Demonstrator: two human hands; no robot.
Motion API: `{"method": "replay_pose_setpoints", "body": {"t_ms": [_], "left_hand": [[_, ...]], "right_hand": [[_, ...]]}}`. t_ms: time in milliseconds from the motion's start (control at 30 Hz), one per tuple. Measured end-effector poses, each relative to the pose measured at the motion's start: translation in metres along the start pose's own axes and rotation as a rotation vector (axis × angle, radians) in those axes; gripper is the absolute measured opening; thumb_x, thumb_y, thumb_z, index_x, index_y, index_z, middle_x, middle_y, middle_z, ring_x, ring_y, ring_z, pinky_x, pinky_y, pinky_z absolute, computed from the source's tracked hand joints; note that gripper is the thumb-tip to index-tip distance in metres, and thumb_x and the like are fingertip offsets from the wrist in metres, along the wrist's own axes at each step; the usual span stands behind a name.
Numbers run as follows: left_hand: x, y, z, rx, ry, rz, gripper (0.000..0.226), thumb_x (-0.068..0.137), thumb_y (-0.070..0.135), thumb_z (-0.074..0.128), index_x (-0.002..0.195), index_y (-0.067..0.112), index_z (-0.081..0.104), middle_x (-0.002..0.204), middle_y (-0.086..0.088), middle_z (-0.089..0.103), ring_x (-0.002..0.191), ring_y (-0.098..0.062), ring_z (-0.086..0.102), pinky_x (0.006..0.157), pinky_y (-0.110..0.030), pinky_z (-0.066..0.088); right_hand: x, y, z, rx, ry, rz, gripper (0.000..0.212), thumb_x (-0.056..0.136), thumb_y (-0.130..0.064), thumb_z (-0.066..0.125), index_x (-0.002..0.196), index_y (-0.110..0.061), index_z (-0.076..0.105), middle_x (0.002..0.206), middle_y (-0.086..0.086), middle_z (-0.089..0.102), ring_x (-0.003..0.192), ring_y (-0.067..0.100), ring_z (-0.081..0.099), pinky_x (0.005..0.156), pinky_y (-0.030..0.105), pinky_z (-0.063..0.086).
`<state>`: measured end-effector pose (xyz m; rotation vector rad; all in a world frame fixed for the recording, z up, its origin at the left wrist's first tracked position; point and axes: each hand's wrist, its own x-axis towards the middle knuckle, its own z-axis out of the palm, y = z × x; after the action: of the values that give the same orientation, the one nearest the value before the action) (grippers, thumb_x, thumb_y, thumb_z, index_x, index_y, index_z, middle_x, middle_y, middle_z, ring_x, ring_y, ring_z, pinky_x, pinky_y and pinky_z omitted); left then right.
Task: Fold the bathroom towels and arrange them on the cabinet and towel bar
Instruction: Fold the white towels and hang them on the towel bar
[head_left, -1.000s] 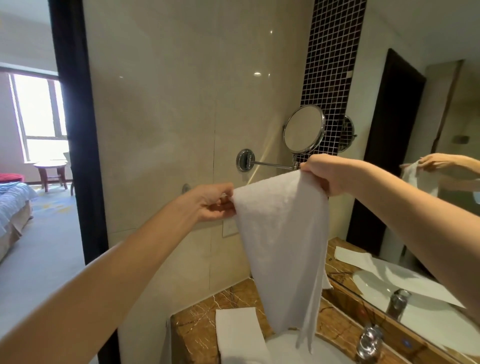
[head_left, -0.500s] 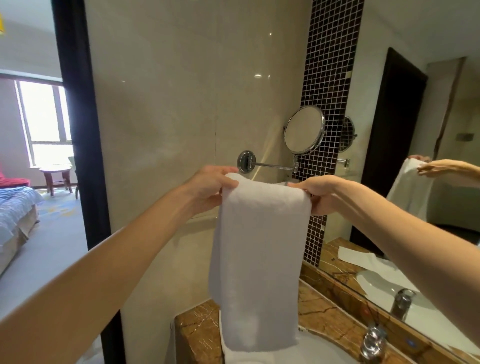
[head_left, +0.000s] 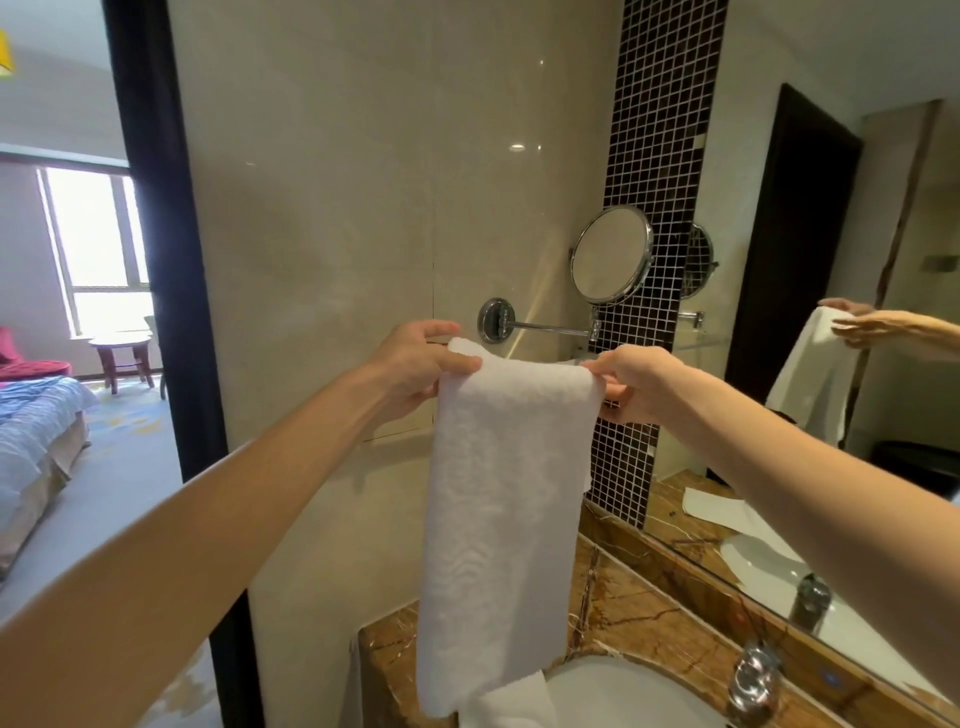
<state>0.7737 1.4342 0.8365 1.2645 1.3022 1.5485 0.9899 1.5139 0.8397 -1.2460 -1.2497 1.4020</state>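
Observation:
A white towel (head_left: 498, 519) hangs folded lengthwise in front of the beige wall, above the marble cabinet top (head_left: 639, 618). My left hand (head_left: 421, 358) grips its top left corner, thumb in front. My right hand (head_left: 631, 382) pinches the top right corner. The towel's top edge lies level with a thin bar on the wall; I cannot tell whether it rests over it. A second white towel (head_left: 511, 704) lies folded on the cabinet below, partly hidden by the hanging one.
A round swivel mirror (head_left: 612, 254) on a chrome arm (head_left: 540, 326) sticks out just above the towel. A white basin (head_left: 623, 691) and chrome tap (head_left: 753, 675) sit at the bottom right. The big wall mirror (head_left: 841, 312) is to the right, a dark door frame (head_left: 171, 291) to the left.
One second ago the towel hung bunched with my right hand raised. Both hands have since levelled out, and the towel now hangs flat as a straight strip.

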Motion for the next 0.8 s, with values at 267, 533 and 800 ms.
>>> {"method": "replay_pose_setpoints", "body": {"t_ms": [267, 533, 800], "left_hand": [[-0.003, 0.014, -0.013, -0.2, -0.04, -0.175, 0.038, 0.081, -0.01, 0.061, 0.117, 0.001, 0.057, 0.112, -0.011, 0.054, 0.086, -0.017, 0.057, 0.057, -0.021, 0.057], [0.002, 0.018, -0.034, 0.021, 0.041, -0.07, 0.057, 0.07, -0.016, 0.07, 0.118, 0.009, 0.053, 0.106, -0.019, 0.06, 0.086, -0.028, 0.064, 0.053, -0.031, 0.054], [0.012, 0.029, -0.049, -0.084, 0.145, 0.099, 0.039, 0.072, -0.017, 0.067, 0.103, 0.006, 0.058, 0.097, -0.011, 0.06, 0.076, -0.019, 0.061, 0.052, -0.025, 0.055]], "right_hand": [[-0.007, -0.019, 0.009, -0.028, -0.118, -0.166, 0.031, 0.086, 0.012, 0.054, 0.096, -0.016, 0.063, 0.113, 0.01, 0.06, 0.106, 0.03, 0.059, 0.086, 0.047, 0.053], [-0.008, -0.028, 0.033, 0.013, -0.019, -0.342, 0.034, 0.084, 0.021, 0.051, 0.102, -0.004, 0.065, 0.103, 0.012, 0.069, 0.101, 0.025, 0.064, 0.095, 0.037, 0.051], [-0.01, -0.045, 0.055, 0.006, -0.061, -0.409, 0.043, 0.081, 0.021, 0.051, 0.092, -0.018, 0.067, 0.105, 0.007, 0.063, 0.09, 0.018, 0.063, 0.088, 0.04, 0.054]]}}
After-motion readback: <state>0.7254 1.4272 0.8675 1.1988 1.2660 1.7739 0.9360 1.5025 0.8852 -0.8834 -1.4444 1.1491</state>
